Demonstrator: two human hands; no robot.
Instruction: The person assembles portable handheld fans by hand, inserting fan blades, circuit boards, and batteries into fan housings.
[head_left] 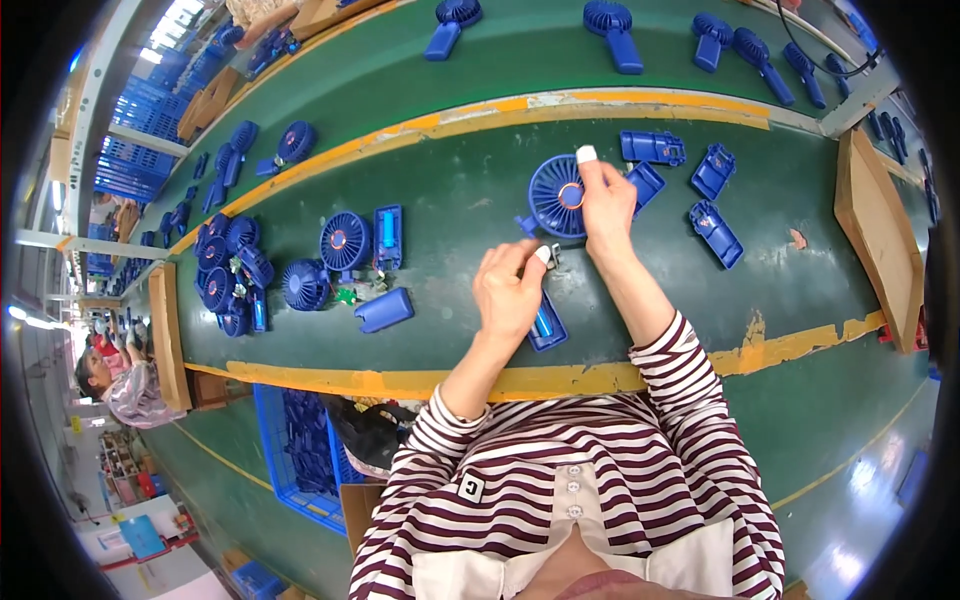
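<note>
My right hand (pixel 608 205), a white cover on one fingertip, grips the rim of a round blue fan head (pixel 550 200) with a copper-coloured ring at its centre. Just below and left of it, my left hand (pixel 508 290) is closed in a pinch beside the fan's short neck. A small pale metallic part (pixel 553 257) shows by its white-covered fingertip; what exactly the fingers hold is hidden. Partly under the left hand lies an open blue handle shell (pixel 547 328) with a light-blue battery in it. Right of the fan, a blue handle cover (pixel 646 187) lies partly behind my right hand.
Several blue shells (pixel 715 235) lie to the right. Leftward are a fan head (pixel 345 240), a battery shell (pixel 388 237), a cover (pixel 385 310) and a fan pile (pixel 225 260). Beyond the yellow-edged divider, fans (pixel 613 35) lie on a green belt. A cardboard tray (pixel 880 235) stands at right.
</note>
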